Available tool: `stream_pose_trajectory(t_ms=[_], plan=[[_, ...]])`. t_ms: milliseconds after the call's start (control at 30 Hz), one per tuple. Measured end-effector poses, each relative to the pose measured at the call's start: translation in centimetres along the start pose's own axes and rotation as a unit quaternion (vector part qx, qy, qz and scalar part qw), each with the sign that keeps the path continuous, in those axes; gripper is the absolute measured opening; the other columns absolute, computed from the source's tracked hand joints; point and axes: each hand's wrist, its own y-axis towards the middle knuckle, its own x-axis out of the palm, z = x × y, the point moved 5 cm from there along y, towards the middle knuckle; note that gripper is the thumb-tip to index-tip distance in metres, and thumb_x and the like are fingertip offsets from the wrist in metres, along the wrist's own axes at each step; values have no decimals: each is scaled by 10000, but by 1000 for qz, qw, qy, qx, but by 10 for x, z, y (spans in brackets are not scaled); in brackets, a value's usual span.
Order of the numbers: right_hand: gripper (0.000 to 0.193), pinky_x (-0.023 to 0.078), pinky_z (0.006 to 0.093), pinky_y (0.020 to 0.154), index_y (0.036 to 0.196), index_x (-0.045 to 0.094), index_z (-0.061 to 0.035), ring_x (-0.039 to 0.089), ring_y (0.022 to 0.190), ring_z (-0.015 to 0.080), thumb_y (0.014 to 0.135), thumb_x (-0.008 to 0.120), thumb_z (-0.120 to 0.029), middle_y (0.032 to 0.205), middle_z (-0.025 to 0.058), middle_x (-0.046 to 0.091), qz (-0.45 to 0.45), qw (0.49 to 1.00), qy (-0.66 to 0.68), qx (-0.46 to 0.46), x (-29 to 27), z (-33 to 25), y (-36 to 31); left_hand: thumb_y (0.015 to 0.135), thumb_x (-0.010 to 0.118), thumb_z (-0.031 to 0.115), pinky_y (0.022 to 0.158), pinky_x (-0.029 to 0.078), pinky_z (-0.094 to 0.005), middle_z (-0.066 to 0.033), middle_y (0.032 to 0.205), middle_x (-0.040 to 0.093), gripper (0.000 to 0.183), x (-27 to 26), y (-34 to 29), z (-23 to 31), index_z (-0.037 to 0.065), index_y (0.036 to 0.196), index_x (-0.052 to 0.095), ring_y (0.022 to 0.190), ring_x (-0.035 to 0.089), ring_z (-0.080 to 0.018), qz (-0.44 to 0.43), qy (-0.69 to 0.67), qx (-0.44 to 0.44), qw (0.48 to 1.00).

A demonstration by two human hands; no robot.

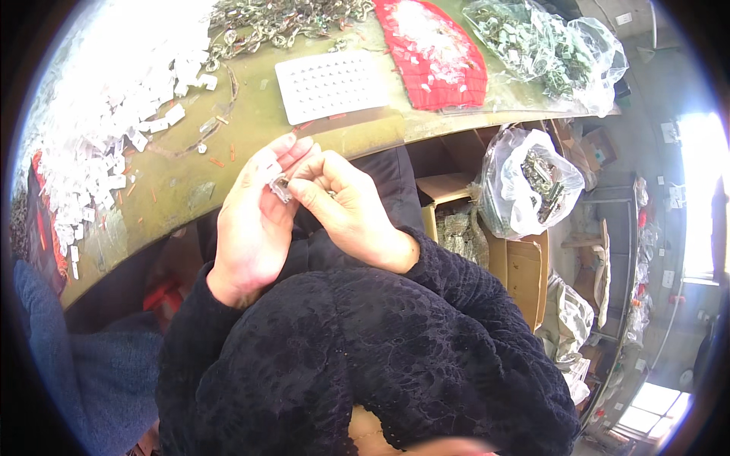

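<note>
My left hand (255,224) is raised off the table's near edge, palm up, with a small see-through and whitish piece (280,188) held at its fingers. My right hand (348,204) meets it there, thumb and forefinger pinched together at the piece's right side. Whatever lies inside that pinch is mostly covered by the fingertips. Just beyond the fingers is a white tray (333,86) with rows of small raised bumps, flat on the green tabletop (255,114).
A large heap of white plastic pieces (99,121) covers the table's left. At the back are dull metallic pieces (281,23), a red cloth (464,91) with see-through bits, and a bag of greenish pieces (547,57). Another bag (517,205) sits over cardboard boxes (525,273) at right.
</note>
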Motion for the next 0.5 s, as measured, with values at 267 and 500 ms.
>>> stream_pose_trajectory(t_ms=[267,500], plan=[[107,494,240,722,997,570,12,621,822,76,942,601,-75,877,65,674,12,991,-119,-64,-9,-11,-3,960,524,50,1064,380,-338,-128,1332,535,426,1,-7,4,-52,1364,440,1224,511,-186,-61,230,0,971],[88,540,311,611,974,585,3,696,688,207,909,606,-53,777,126,692,-11,965,-227,-134,-1,-29,-3,906,597,32,689,527,-259,-99,1049,661,315,-8,-12,17,-50,1211,586,893,645,-156,-50,303,2,952]])
